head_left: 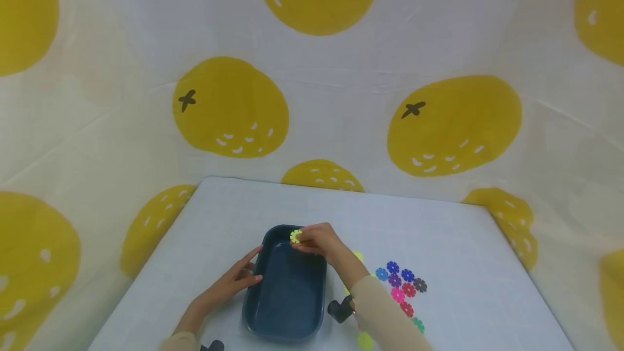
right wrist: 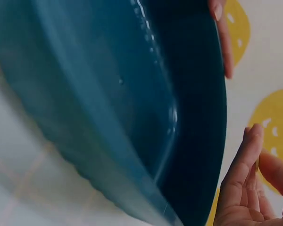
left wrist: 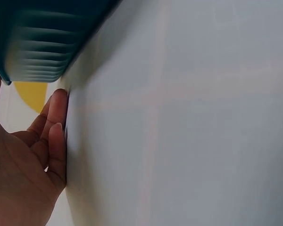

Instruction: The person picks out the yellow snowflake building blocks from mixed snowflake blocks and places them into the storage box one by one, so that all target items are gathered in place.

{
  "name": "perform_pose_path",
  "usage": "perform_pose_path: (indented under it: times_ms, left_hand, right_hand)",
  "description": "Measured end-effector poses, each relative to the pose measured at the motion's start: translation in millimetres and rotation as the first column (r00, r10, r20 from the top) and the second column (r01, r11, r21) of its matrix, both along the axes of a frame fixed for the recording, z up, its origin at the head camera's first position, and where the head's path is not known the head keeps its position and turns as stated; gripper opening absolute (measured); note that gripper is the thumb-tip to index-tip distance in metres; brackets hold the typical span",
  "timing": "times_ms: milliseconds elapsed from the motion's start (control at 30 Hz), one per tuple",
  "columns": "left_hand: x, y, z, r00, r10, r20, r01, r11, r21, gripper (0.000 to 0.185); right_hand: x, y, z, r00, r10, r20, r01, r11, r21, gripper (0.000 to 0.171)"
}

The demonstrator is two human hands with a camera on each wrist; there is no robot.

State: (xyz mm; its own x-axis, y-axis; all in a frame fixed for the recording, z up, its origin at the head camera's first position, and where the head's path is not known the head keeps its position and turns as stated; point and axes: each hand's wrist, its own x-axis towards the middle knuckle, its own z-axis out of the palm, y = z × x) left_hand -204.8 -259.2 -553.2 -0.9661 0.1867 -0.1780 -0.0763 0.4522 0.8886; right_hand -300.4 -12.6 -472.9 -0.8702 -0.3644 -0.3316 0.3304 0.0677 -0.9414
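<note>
Two hands at work: left hand [head_left: 229,286], fingers straight, rests against the left wall of the blue tray [head_left: 273,326], whose long axis runs away from the person. Right hand [head_left: 317,240] pinches a yellow disc [head_left: 295,236] directly above the tray's far end.

Both arms wear long beige sleeves, the right sleeve [head_left: 385,313] ending a little above the wrist and the left sleeve [head_left: 177,342] barely showing. A small black camera unit [head_left: 339,309] sits strapped by the right wrist. Both hands are bare, without rings, the fingernails short and unpainted.
</note>
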Motion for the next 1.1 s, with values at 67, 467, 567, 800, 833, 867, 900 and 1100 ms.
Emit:
perform_pose_path:
  times_ms: [67, 467, 567, 800, 833, 867, 900, 1100]
  left_hand:
    - [0.2, -0.2, -0.6, 1.0, -0.001, 0.0, 0.001, 1.0, 0.001, 0.069]
    - [1.0, -0.1, -3.2, 1.0, -0.012, -0.002, 0.012, 1.0, 0.009, 0.069]
    - [1.1, -0.5, -1.3, 1.0, -0.026, -0.01, 0.026, 0.999, 0.018, 0.069]
    - [1.6, -1.1, 0.8, 0.998, -0.054, -0.02, 0.055, 0.998, 0.027, 0.069]
    - [1.6, -1.4, 0.2, 0.998, -0.058, -0.021, 0.058, 0.998, 0.034, 0.069]
    - [1.7, -1.6, -0.4, 0.998, -0.063, -0.022, 0.064, 0.997, 0.042, 0.068]
    - [1.7, -1.9, -1.2, 0.998, -0.065, -0.022, 0.066, 0.997, 0.049, 0.068]
    - [1.7, -1.7, -3.5, 0.998, -0.055, -0.018, 0.056, 0.997, 0.055, 0.067]
  right_hand:
    - [-0.7, -6.1, -0.6, 1.0, -0.01, 0.014, 0.01, 1.0, -0.009, 0.026]
    - [-5.5, -40.0, -17.2, 0.991, -0.059, 0.122, 0.06, 0.998, 0.001, 0.014]
    - [-7.3, -42.3, -20.3, 0.986, -0.082, 0.143, 0.08, 0.997, 0.018, 0.014]
    - [-9.9, -43.6, -28.8, 0.974, -0.132, 0.183, 0.124, 0.991, 0.055, 0.017]
    - [-10.0, -44.2, -29.9, 0.973, -0.136, 0.188, 0.127, 0.99, 0.056, 0.017]
    - [-10.2, -44.9, -31.2, 0.971, -0.139, 0.196, 0.131, 0.99, 0.056, 0.018]
    - [-10.4, -45.7, -32.6, 0.969, -0.143, 0.2, 0.134, 0.989, 0.056, 0.018]
    - [-10.3, -51.1, -41.8, 0.965, -0.154, 0.214, 0.139, 0.987, 0.083, 0.016]
